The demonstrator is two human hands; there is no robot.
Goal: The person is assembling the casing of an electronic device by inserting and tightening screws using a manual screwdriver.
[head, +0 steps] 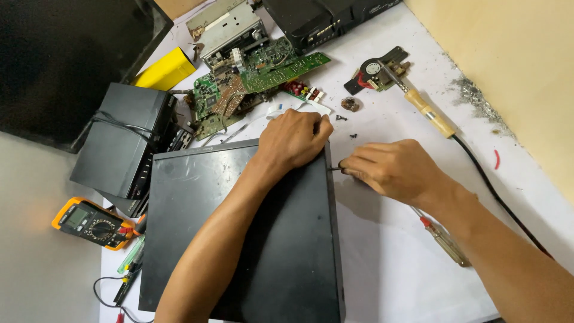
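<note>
left hand (294,139) on black case (239,239) corner | right hand (391,169) holds screwdriver (336,168) at edge

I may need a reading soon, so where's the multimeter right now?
The multimeter lies at the table's left edge, left of the black case under the left hand.

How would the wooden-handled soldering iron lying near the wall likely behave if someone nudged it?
The wooden-handled soldering iron is round and slim, so it would probably roll on the flat white table. Its black cord trails off the table's near edge and looks likely to drag or tug it back. The metal tip rests on a small black part, which might shift too.
</note>
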